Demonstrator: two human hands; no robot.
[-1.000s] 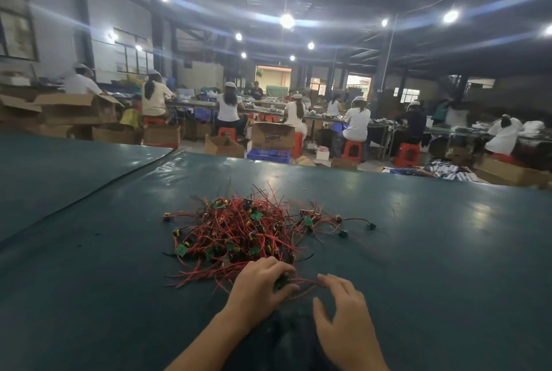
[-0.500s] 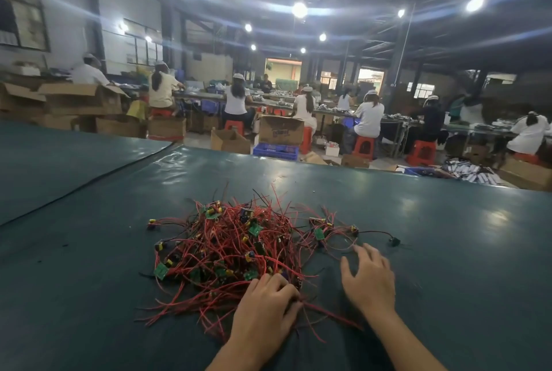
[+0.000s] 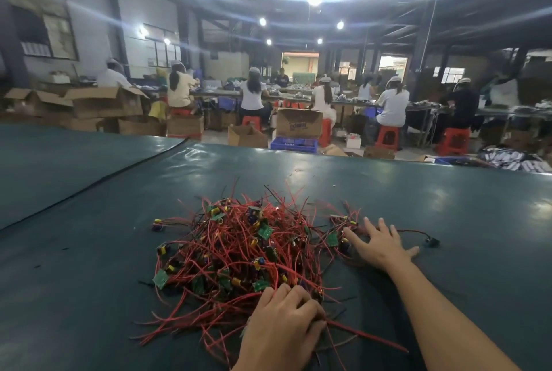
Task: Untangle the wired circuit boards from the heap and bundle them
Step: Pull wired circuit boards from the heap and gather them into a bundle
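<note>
A wide dark-green table (image 3: 466, 209) stretches ahead of me in a busy workshop. The heap (image 3: 239, 245) of wired circuit boards sits just in front of me, red leads and small green boards knotted together. My left hand (image 3: 283, 329) curls into the near edge, gripping a clutch of wires. My right hand (image 3: 380, 243) lies spread flat on a looser cluster at the heap's right side. I judge the separating has barely begun. Next I should pin one part and draw the other free slowly, since crossed leads will snag. A black plug (image 3: 432, 241) trails near my right hand, and cardboard boxes (image 3: 299, 122) stand well beyond.
</note>
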